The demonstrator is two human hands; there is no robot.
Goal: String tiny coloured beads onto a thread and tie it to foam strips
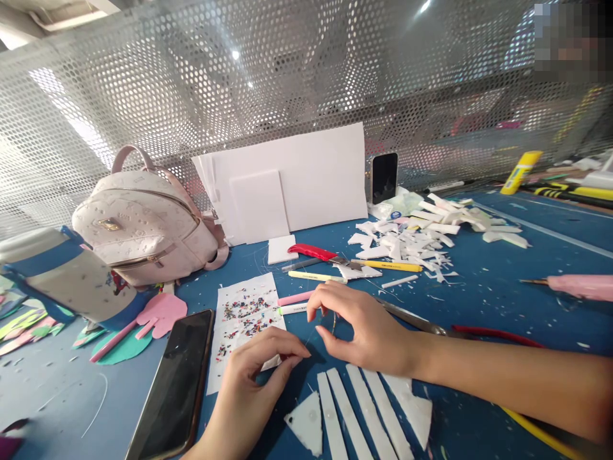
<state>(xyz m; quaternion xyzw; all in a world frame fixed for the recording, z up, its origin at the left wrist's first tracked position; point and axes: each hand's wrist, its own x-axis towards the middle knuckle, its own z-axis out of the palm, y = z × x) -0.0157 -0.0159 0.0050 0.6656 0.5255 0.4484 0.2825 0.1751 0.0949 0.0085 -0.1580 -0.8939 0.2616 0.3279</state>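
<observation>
Our left hand's fingers meet at their tips; our right hand's curl, thumb and forefinger apart. Between both sets of fingers shows a faint strand, ends unclear, beyond white strips toward the desk's near edge.

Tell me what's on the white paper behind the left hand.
On the white paper lie tiny multicoloured pieces; the left hand blocks its lower right, so anything there is hidden.

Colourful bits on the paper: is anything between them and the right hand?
Yes. A pink pen and a white pen lie between the right hand and the bits. They lie low, so the hand could probably pass over them.
</observation>
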